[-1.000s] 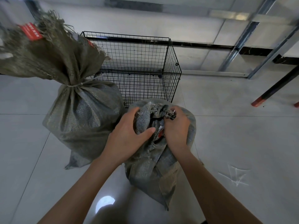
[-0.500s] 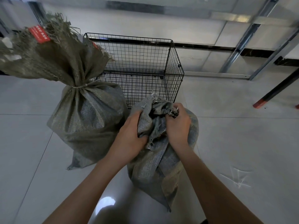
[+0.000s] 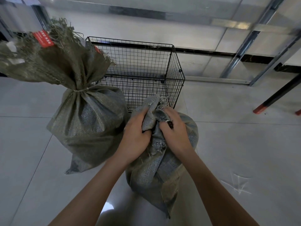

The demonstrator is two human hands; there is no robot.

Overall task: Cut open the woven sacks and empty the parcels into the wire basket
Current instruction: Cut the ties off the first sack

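A small grey-green woven sack (image 3: 162, 173) stands on the floor right in front of me. My left hand (image 3: 136, 137) grips the bunched fabric of its frayed mouth on the left side. My right hand (image 3: 175, 132) clutches the mouth's right side, fingers curled into the cloth. Whatever is inside stays hidden. A bigger woven sack (image 3: 88, 128), tied at the neck with string and bearing a red label, stands to the left. Behind both sits the black wire basket (image 3: 176, 75), with nothing visible in it.
Pale tiled floor (image 3: 244, 152) stretches around the sacks. Metal frame rails (image 3: 244, 46) run along the wall at the back right. A dark table leg with a red foot (image 3: 267, 103) slants in at the right edge.
My left hand has closed round the sack's mouth after lying flatter on it. Both hands have drawn the frayed opening upward and closer together.
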